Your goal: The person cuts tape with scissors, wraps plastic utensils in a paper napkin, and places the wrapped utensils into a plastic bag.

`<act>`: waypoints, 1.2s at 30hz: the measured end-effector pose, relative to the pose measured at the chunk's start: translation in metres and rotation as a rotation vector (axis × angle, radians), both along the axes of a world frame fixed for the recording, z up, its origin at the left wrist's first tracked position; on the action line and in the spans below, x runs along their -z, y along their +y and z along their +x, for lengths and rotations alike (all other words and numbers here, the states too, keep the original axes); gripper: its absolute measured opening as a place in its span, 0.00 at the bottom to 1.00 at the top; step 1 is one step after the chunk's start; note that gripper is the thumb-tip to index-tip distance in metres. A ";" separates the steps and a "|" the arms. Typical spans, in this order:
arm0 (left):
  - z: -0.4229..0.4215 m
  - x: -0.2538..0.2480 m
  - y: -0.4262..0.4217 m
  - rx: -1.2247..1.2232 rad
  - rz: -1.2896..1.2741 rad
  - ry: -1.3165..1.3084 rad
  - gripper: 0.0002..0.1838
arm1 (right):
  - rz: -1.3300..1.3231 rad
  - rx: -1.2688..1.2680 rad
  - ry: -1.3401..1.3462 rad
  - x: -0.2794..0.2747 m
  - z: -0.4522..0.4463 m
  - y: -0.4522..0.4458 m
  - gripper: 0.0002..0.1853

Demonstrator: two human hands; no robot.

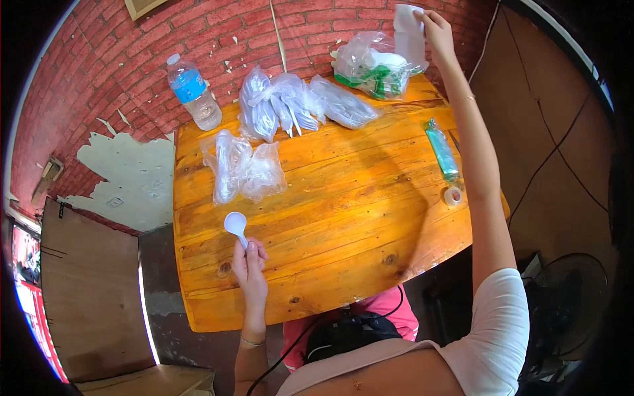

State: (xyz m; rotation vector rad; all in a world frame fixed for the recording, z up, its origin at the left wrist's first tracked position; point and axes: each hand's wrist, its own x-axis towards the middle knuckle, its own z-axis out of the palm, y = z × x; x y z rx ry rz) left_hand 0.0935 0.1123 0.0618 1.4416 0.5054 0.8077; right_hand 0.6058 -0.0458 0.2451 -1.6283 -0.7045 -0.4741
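Note:
A white plastic spoon (pixel 235 224) is held by its handle in my left hand (pixel 251 265), bowl pointing away from me, above the near left part of the wooden table (pixel 330 224). My right hand (pixel 436 34) reaches to the far right corner and pinches a white paper napkin (pixel 410 41), which hangs down. Just below and left of the napkin lies a clear plastic bag (pixel 360 63) with green print and white contents.
Bags of plastic utensils (pixel 271 105) lie along the back, beside a water bottle (pixel 193 92). Crumpled clear bags (pixel 247 168) lie at left. A green packet (pixel 441 153) and a tape roll (pixel 453 196) are at right, near my right arm. A brick-patterned wall borders the back.

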 end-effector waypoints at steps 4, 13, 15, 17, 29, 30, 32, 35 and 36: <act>0.001 0.002 0.002 0.079 -0.003 -0.076 0.05 | 0.189 -0.425 0.241 -0.021 -0.122 -0.024 0.07; 0.038 -0.067 -0.030 0.213 0.033 -0.226 0.12 | 0.145 -0.359 0.216 0.028 -0.248 -0.041 0.07; 0.050 -0.080 -0.048 0.355 -0.116 -0.243 0.14 | 0.179 -0.363 0.211 0.044 -0.272 -0.045 0.07; 0.058 -0.082 -0.062 0.530 -0.340 -0.273 0.15 | 0.241 -0.384 0.321 0.054 -0.301 -0.050 0.06; 0.058 -0.060 -0.075 0.494 -0.241 -0.275 0.25 | 0.169 -0.496 0.727 0.099 -0.347 -0.093 0.14; 0.055 -0.062 -0.074 0.493 -0.219 -0.249 0.26 | 0.193 -0.537 0.744 0.099 -0.351 -0.091 0.15; 0.050 -0.068 -0.076 0.503 -0.177 -0.200 0.27 | 0.243 -0.607 0.772 0.097 -0.363 -0.089 0.16; 0.047 -0.048 -0.070 0.540 -0.090 -0.187 0.30 | 0.252 -0.627 0.717 0.107 -0.359 -0.089 0.18; 0.045 -0.046 -0.069 0.563 -0.094 -0.191 0.31 | 0.293 -0.643 0.736 0.109 -0.357 -0.091 0.17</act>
